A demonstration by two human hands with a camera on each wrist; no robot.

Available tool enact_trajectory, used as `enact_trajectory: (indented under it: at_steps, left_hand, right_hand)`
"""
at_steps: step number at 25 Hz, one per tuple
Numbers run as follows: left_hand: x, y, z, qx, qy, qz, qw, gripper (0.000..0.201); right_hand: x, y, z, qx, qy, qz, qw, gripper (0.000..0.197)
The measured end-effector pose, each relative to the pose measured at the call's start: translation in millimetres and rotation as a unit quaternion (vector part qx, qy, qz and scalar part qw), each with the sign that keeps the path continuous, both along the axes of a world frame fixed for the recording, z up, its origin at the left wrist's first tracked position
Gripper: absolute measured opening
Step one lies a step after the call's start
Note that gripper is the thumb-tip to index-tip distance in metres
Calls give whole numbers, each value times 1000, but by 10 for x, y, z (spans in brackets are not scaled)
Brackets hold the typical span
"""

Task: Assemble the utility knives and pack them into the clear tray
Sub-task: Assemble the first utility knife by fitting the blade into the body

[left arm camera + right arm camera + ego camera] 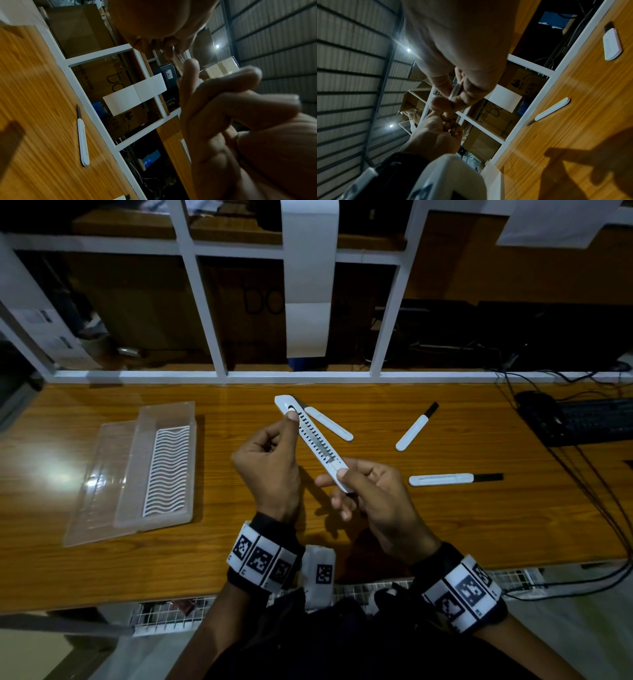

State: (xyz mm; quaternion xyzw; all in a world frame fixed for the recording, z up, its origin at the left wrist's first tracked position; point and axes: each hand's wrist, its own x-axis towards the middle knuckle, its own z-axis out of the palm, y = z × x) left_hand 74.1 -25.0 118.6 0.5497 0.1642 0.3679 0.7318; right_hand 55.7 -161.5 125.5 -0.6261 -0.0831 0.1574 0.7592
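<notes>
A white utility knife body (317,441) with a notched slot is held slanted above the wooden table. My left hand (289,419) pinches its far end, and my right hand (342,475) pinches its near end, seen edge-on (455,92) in the right wrist view. Three more white knives lie on the table: one just behind the held one (330,424), one with a black blade out (416,426), and one lying sideways (445,479). The clear tray (133,460) with a white wavy insert stands at the left, its lid (96,484) beside it.
A black keyboard (599,417) and mouse (537,407) sit at the back right, with cables (603,508) trailing over the table's right side. A white shelf frame (219,374) borders the back edge. One loose knife (83,142) shows in the left wrist view.
</notes>
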Motion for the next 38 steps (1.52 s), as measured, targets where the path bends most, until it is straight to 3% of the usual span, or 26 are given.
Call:
enact_trajectory:
  at_steps: [8,24,28,31,38]
  left_hand:
    - [3,-81,-4,7,7,-3,1000,12]
    - [5,-5,-48,13,10,0,1000,13]
    - [-3,81,-122,18,19,-71,997,34]
    - [-45,98,-155,37,15,-123,992,37]
    - [-129,72,-104,49,2,-183,982,24]
  right_hand:
    - [-9,32,-53,7,-13,-32,999,21]
    - [34,-24,-74,-24,-41,-3,999,26]
    - [55,-75,-143,-74,-110,-24,991,35]
    - [39,-82,-229,-112,-161,-69,978,35]
    - [47,-140,-240,-55,-108,-138,983,39]
